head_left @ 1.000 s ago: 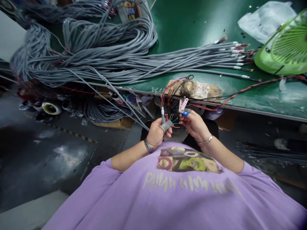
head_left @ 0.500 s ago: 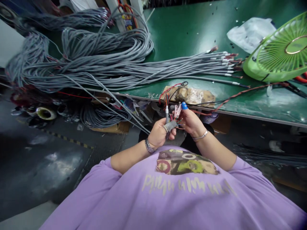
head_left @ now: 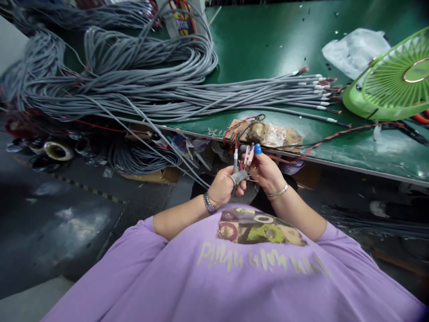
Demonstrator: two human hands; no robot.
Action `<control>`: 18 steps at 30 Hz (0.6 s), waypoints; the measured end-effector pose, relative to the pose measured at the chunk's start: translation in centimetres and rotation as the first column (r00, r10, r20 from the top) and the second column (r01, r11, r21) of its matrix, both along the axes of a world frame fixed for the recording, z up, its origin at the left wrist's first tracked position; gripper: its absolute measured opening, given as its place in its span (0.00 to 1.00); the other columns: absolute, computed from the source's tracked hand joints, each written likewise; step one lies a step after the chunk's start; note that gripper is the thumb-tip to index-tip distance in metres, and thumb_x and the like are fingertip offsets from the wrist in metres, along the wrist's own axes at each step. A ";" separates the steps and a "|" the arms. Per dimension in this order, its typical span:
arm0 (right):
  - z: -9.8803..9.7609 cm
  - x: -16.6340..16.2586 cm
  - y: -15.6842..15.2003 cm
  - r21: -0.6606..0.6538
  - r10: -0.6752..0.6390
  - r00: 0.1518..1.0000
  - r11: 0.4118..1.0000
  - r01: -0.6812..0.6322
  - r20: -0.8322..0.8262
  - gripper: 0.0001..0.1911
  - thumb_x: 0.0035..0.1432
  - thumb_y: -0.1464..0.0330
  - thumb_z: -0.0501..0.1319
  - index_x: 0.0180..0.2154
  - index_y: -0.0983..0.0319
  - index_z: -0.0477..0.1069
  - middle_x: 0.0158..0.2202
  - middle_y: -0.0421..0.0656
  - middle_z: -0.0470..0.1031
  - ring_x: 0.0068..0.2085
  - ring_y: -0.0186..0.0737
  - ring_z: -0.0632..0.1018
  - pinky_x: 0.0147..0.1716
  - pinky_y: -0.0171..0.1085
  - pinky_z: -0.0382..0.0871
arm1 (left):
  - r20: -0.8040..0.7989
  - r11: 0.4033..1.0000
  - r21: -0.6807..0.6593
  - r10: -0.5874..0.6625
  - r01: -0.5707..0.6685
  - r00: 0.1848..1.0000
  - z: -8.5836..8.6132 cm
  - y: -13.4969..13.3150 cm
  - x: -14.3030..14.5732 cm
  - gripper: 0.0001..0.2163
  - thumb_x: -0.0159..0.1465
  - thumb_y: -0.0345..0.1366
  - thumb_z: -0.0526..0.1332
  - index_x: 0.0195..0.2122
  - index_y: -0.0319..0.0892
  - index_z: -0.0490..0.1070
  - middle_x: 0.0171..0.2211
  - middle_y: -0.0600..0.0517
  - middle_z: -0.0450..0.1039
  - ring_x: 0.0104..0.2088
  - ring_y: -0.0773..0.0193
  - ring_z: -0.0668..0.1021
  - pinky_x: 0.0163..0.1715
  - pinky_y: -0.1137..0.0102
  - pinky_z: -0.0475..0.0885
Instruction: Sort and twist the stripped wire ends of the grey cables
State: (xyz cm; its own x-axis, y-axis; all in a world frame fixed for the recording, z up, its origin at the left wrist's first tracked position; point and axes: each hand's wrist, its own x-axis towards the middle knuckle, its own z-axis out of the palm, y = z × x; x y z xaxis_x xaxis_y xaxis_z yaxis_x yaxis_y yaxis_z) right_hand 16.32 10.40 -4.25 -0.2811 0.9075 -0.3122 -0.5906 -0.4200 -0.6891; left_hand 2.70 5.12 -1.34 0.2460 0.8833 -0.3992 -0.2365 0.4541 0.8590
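My left hand is closed around a grey cable with a white band near its end, and a thicker grey sleeved cable end lies across the same fingers. Thin coloured wires fan out from both ends. Close on the right, my right hand, a blue cover on its thumb, is closed on a small pale pink clip-like piece beside those wires. Its fingertips are partly hidden behind the wires. Both hands are in front of the bench edge, almost touching.
On the green bench lies a large bundle of grey cables, stripped ends to the right. A taped cardboard piece sits at the front edge. A green fan and plastic bag are at right. Below, coiled cable rests on cardboard.
The view has shifted slightly, so the bench things appear moved a little. Both hands keep nearly the same pose and hold the same things.
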 end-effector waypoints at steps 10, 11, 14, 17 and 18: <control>1.3 -0.3 -0.8 -0.085 -0.014 1.000 0.996 0.012 -0.019 0.26 0.54 0.41 0.60 0.31 0.58 0.71 0.26 0.39 0.77 0.25 0.35 0.74 0.25 0.35 0.69 | -0.009 0.999 0.034 -0.014 0.014 1.000 -0.1 -0.1 -0.1 0.20 0.49 0.50 0.71 0.30 0.39 0.68 0.17 0.56 0.70 0.13 0.73 0.69 0.13 0.77 0.63; 1.3 -0.3 -0.8 -0.094 -0.002 1.000 0.996 0.000 -0.028 0.27 0.54 0.40 0.60 0.30 0.58 0.71 0.26 0.40 0.77 0.25 0.35 0.74 0.25 0.35 0.69 | -0.010 0.999 0.042 -0.018 0.019 1.000 -0.1 -0.2 -0.2 0.20 0.50 0.51 0.71 0.30 0.39 0.68 0.17 0.56 0.70 0.13 0.73 0.69 0.13 0.77 0.63; 1.1 -0.2 -0.9 -0.110 0.031 0.998 0.993 -0.037 -0.051 0.28 0.54 0.39 0.58 0.31 0.58 0.72 0.28 0.40 0.78 0.26 0.35 0.75 0.26 0.35 0.70 | -0.019 0.996 0.074 -0.039 0.040 0.999 -0.1 -0.7 -0.3 0.20 0.51 0.51 0.70 0.30 0.39 0.68 0.18 0.56 0.71 0.13 0.73 0.69 0.13 0.77 0.64; 1.0 0.1 -0.9 -0.112 0.048 0.996 0.992 -0.056 -0.072 0.29 0.55 0.39 0.57 0.31 0.59 0.73 0.29 0.41 0.78 0.27 0.35 0.76 0.27 0.35 0.71 | -0.029 0.994 0.103 -0.043 0.046 0.999 0.0 -1.2 -0.5 0.19 0.53 0.51 0.69 0.30 0.40 0.68 0.19 0.57 0.71 0.14 0.73 0.70 0.15 0.77 0.65; 1.1 0.1 -0.9 -0.109 0.053 0.996 0.992 -0.060 -0.073 0.29 0.55 0.40 0.57 0.31 0.60 0.73 0.30 0.41 0.79 0.28 0.35 0.76 0.28 0.35 0.71 | -0.028 0.994 0.104 -0.035 0.038 0.999 0.1 -1.3 -0.5 0.19 0.53 0.51 0.69 0.30 0.40 0.68 0.19 0.57 0.71 0.14 0.73 0.70 0.15 0.77 0.65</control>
